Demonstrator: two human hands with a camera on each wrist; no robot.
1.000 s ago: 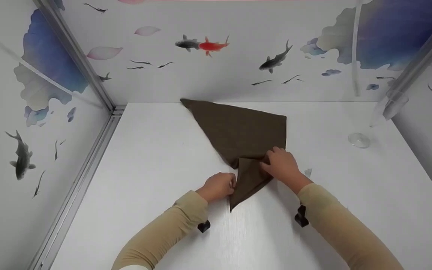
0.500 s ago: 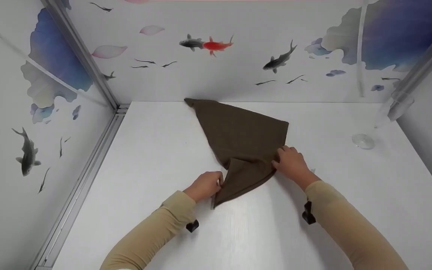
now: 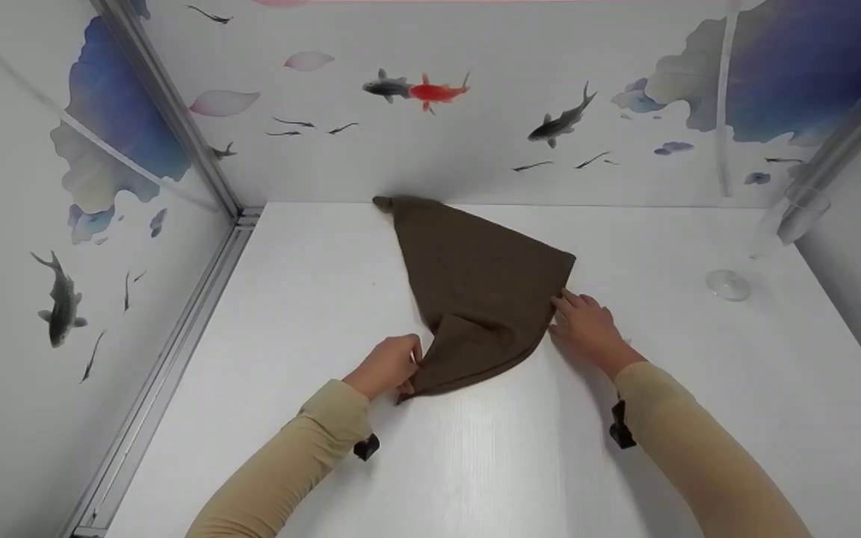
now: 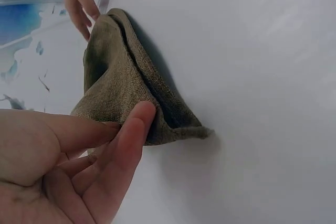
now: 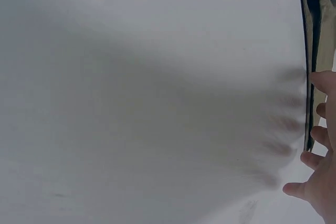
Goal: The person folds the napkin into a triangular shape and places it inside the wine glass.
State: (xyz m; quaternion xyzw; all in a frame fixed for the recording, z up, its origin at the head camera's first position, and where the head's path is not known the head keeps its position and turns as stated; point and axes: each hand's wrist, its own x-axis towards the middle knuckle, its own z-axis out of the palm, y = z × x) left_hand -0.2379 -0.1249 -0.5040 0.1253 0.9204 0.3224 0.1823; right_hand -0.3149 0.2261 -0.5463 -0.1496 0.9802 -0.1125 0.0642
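A brown cloth (image 3: 483, 261), folded in layers and wrinkled near its front, lies on the white table, its far corner at the back wall. With thumb and fingers my left hand (image 3: 386, 366) pinches the cloth near its front left corner; in the left wrist view the cloth (image 4: 113, 82) rises in a fold from that pinch, its tip sticking out past the fingers. My right hand (image 3: 587, 329) is at the right edge of the cloth. The right wrist view has the fingers of this hand (image 5: 323, 145) spread apart along the layered edge, the thumb side touching it.
A clear round disc (image 3: 728, 285), perhaps the base of a transparent vessel, is on the table at the right. Walls with printed fish (image 3: 438, 92) and metal frame posts (image 3: 169, 112) border the back and sides.
My left hand has drawn the front corner of the cloth leftward, widening its front part. The right hand has shifted slightly right, from lying over the cloth to its edge.
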